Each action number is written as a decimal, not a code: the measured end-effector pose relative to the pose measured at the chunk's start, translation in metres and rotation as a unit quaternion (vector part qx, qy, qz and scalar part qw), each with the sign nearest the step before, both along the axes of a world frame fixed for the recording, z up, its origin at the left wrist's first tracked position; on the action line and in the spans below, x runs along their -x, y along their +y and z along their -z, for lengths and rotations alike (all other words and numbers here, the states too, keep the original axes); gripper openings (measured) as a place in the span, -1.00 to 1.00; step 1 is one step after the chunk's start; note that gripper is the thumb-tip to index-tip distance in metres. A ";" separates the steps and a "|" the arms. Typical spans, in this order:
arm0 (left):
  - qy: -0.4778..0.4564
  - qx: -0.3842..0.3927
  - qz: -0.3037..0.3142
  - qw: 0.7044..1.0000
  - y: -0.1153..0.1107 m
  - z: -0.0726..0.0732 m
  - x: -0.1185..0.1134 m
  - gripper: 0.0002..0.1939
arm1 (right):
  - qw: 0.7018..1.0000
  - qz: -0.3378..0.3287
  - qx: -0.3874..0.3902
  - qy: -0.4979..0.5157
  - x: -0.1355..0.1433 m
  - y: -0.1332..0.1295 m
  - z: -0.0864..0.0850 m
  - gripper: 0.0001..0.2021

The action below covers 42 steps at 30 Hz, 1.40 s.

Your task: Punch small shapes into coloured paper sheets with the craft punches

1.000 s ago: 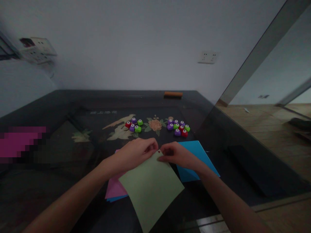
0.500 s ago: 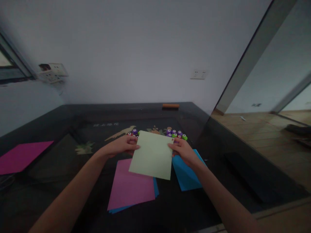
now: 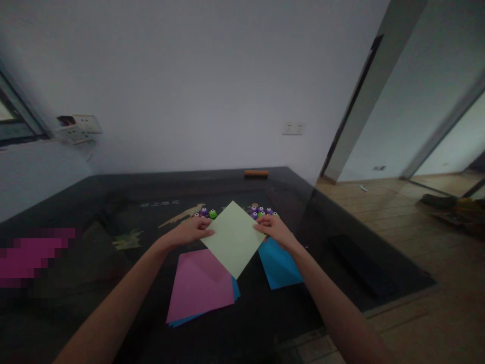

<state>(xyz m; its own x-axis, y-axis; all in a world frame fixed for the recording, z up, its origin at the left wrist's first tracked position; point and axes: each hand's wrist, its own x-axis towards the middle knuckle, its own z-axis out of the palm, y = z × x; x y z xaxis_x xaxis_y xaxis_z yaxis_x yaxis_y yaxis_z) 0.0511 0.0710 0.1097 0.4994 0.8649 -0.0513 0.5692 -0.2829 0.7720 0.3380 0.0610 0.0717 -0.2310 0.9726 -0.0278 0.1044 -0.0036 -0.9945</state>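
Between my two hands a pale green square sheet of paper (image 3: 234, 240) is held up in a diamond position, one corner toward me. My left hand (image 3: 192, 231) pinches its left corner, thumb on top. At the right corner my right hand (image 3: 276, 230) grips it the same way. Below and to the left lies a pink sheet (image 3: 200, 285) on top of blue paper (image 3: 236, 289). A blue sheet (image 3: 282, 265) rests partly under my right forearm. Behind the hands sit small round purple, green and red pieces with eyes (image 3: 212, 214), partly hidden.
The dark glossy table (image 3: 151, 283) carries a magenta sheet (image 3: 34, 258) at the left. An orange-brown stick (image 3: 256, 173) lies near the wall. A dark flat object (image 3: 358, 265) is at the right. More eyed pieces (image 3: 261, 210) stand behind my right hand.
The pale green paper has turned from lying edge-on to a diamond, and my hands now hold opposite corners. The view has shifted slightly to the right.
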 end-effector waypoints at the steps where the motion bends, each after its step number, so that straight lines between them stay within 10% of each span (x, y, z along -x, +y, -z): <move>1: 0.002 -0.005 0.004 1.000 -0.001 0.000 -0.001 -0.66 | 1.000 -0.014 0.004 -0.010 -0.002 -0.004 -0.003 -0.73; 7: -0.033 -0.030 -0.013 0.999 -0.010 -0.001 -0.012 -0.71 | 0.998 -0.040 0.015 -0.036 -0.018 -0.031 -0.014 -0.70; 13: -0.079 -0.057 -0.055 0.994 -0.019 -0.008 -0.008 -0.74 | 0.996 0.084 0.010 -0.018 -0.057 -0.052 -0.016 -0.67; 21: -0.085 -0.073 -0.134 0.985 -0.063 0.043 0.021 -0.80 | 0.971 0.235 0.030 -0.001 -0.098 -0.091 0.008 -0.60; 29: 0.050 -0.140 -0.135 0.980 -0.073 0.050 0.035 -0.79 | 0.964 0.248 0.078 -0.061 -0.103 -0.098 0.039 -0.56; 42: 0.129 -0.170 -0.142 0.967 -0.064 0.059 0.049 -0.72 | 0.960 0.244 0.069 -0.115 -0.107 -0.097 0.039 -0.52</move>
<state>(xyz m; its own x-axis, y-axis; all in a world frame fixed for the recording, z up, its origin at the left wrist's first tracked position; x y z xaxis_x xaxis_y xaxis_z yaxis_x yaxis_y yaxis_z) 0.0026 0.0068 0.0510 0.2479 0.9541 0.1682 0.8223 -0.2991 0.4842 0.4446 -0.0360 0.0332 0.2797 0.9468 -0.1592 0.2737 -0.2376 -0.9320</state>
